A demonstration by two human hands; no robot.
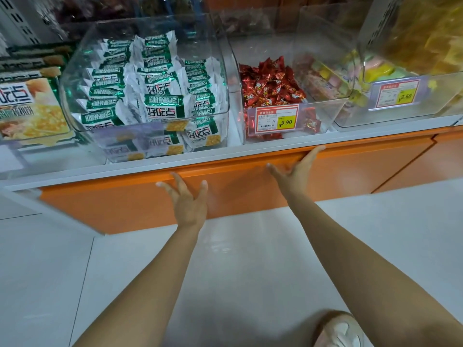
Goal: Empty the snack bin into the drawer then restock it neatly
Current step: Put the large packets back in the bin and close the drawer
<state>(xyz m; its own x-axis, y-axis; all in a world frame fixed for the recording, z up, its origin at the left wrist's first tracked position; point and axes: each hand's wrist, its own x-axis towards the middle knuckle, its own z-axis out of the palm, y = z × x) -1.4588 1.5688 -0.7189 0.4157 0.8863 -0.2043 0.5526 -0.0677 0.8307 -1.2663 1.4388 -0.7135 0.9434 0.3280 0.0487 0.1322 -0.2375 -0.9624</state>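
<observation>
A clear plastic snack bin (75, 78) full of green-and-white wrapped snack packs (155, 91) stands on the white shelf. Below the shelf runs the orange drawer front (238, 194), closed. My left hand (186, 199) is spread flat against the drawer front, fingertips near its top edge. My right hand (298, 169) is also spread, with its fingertips at the drawer's upper lip under the shelf edge. Neither hand holds anything.
A second clear bin (323, 116) to the right holds red wrapped candies (268, 83) and a price tag. Further right are bins of yellow and pastel sweets (375, 73). A boxed snack display (30, 103) sits at left. White floor tiles and a shoe (338, 331) lie below.
</observation>
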